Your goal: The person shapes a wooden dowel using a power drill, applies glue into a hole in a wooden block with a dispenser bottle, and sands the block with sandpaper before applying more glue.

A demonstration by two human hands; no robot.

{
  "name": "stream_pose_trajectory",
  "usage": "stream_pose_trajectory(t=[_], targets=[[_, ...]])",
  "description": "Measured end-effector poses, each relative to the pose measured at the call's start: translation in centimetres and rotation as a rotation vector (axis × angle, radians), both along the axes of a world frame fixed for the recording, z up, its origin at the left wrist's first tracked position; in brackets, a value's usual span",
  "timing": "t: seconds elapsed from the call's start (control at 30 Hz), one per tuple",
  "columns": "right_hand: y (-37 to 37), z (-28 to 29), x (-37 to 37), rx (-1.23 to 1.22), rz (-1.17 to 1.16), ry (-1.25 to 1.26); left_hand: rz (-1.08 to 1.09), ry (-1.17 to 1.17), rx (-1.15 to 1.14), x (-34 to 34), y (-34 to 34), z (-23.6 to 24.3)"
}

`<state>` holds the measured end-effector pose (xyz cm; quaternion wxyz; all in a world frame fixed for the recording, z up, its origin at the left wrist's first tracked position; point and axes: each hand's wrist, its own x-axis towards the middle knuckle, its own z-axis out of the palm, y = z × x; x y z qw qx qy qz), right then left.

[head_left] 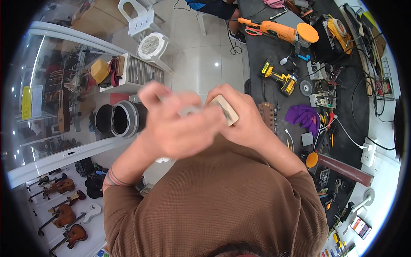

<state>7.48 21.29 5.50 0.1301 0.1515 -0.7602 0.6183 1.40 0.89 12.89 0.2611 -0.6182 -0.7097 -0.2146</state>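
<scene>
My right hand (242,112) is wrapped round a small pale block (231,116) with rounded corners and a dark patch on its face. In front of my chest, my left hand (180,124) is smeared by motion, its fingers reaching across to the block. Something greyish (188,110) shows between the left fingers, too blurred to name. Whether the left hand grips it cannot be made out. Just right of my right hand, a brown guitar headstock (266,113) with tuning pegs lies at the bench edge.
The dark workbench (267,47) holds an orange power tool (278,31), a yellow drill (280,79) and a purple cloth (303,118). At left are a glass cabinet (47,77) and a grey cylindrical bin (128,118). A white stool (153,46) and a seated person (216,7) are farther off.
</scene>
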Motion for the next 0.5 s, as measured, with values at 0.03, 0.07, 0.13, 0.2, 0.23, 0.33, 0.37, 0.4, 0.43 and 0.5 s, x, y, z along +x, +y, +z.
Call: stream_pose_trajectory(t=[0.03,0.07,0.13,0.2,0.23,0.33,0.37,0.4,0.43,0.5], targets=[[0.0,0.0,0.1,0.001,0.001,-0.001,0.052,0.006,0.002,-0.8,-0.1,0.1],[0.1,0.0,0.0,0.011,0.011,0.015,0.104,0.016,0.004,-1.4,-0.2,0.1],[0.1,0.0,-0.3,0.022,0.021,0.033,0.029,0.014,0.021,-0.6,-0.4,-0.2],[-0.1,-0.2,-0.1,-0.002,0.013,0.004,0.056,-0.021,0.013,-0.4,-0.4,-0.1],[-0.1,0.0,0.1,0.011,-0.018,-0.035,0.111,0.001,0.000,-1.3,-0.6,0.0],[0.0,0.1,-0.2,0.003,0.039,0.031,0.019,-0.057,0.036,0.6,-0.2,-0.2],[-0.1,0.1,-0.1,0.003,0.040,0.030,0.024,-0.049,0.021,0.7,-0.3,-0.1],[-0.1,0.2,0.0,0.015,0.012,0.006,0.025,-0.050,0.021,0.1,-0.4,-0.1],[-0.1,0.2,0.1,0.028,-0.017,-0.018,0.063,-0.028,0.025,-0.9,-0.5,-0.2],[0.0,-0.1,0.0,0.009,0.012,0.008,0.060,-0.043,0.045,-0.3,-0.5,-0.6]])
